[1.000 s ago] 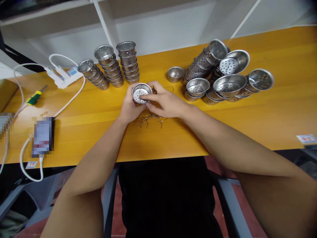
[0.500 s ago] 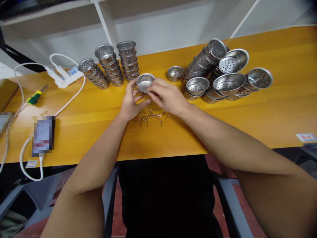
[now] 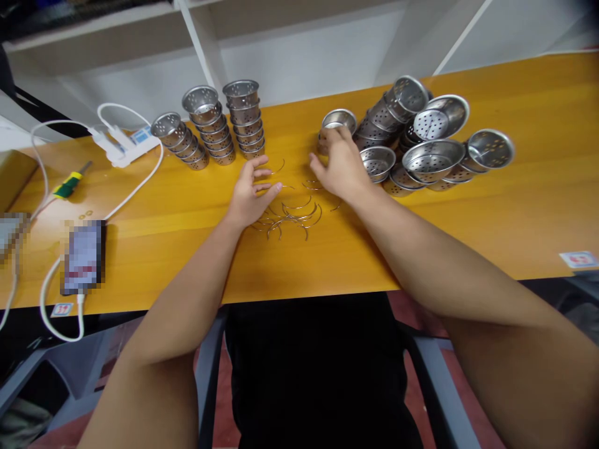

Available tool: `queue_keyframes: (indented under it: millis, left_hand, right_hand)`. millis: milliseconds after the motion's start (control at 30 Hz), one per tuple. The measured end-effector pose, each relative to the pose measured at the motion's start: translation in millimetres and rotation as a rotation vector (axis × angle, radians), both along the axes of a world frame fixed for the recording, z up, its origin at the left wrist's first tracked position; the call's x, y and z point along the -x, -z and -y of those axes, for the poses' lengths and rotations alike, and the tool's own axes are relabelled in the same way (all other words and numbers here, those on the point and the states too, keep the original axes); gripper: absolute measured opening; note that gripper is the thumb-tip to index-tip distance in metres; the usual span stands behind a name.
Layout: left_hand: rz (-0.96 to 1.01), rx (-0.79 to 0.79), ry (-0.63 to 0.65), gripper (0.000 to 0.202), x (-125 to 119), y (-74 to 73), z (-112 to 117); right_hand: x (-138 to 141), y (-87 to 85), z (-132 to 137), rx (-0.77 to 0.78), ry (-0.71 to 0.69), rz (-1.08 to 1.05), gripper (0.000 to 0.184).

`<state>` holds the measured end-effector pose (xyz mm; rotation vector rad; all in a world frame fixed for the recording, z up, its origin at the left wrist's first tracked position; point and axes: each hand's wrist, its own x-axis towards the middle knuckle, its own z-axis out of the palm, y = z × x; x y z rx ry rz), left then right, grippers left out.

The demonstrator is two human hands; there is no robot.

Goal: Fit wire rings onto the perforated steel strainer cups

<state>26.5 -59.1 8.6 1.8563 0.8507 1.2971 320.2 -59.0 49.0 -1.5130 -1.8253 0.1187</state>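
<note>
My left hand rests over the table with its fingers spread and nothing in it. Just beside it lie several loose curved wire pieces, thin and shiny. My right hand is at a small metal cup, its fingers against the near side of the cup and its thumb standing apart. That cup appears to sit on top of another small cup, mostly hidden by the fingers. To the right of this hand is a perforated metal cup, part of a group of stacked cups.
Leaning stacks of perforated cups fill the right rear. Three more stacks stand at the back left. Farther left are a power strip, a screwdriver, a phone and white cables. A shelf rises behind the table.
The small cup has left my left hand and moved right with my right hand, onto the other small cup. My left hand has stayed in place, now empty. More wire pieces show.
</note>
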Motion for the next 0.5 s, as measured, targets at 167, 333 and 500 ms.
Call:
queue_keyframes:
  millis: [167,333,500]
  left_hand:
    - [-0.002,0.010,-0.015,0.068,-0.7,-0.7,1.1]
    - [-0.012,0.031,-0.021,0.068,0.1,-7.2,4.4]
    - [-0.013,0.040,-0.034,0.063,-0.1,-11.4,5.8]
  right_hand:
    - [-5.7,2.6,-0.5,0.047,-0.038,0.017,0.075]
    - [-7.6,2.0,-2.0,0.075,-0.092,-0.016,0.081]
    - [-3.3,1.8,-2.5,0.043,-0.149,-0.063,0.081]
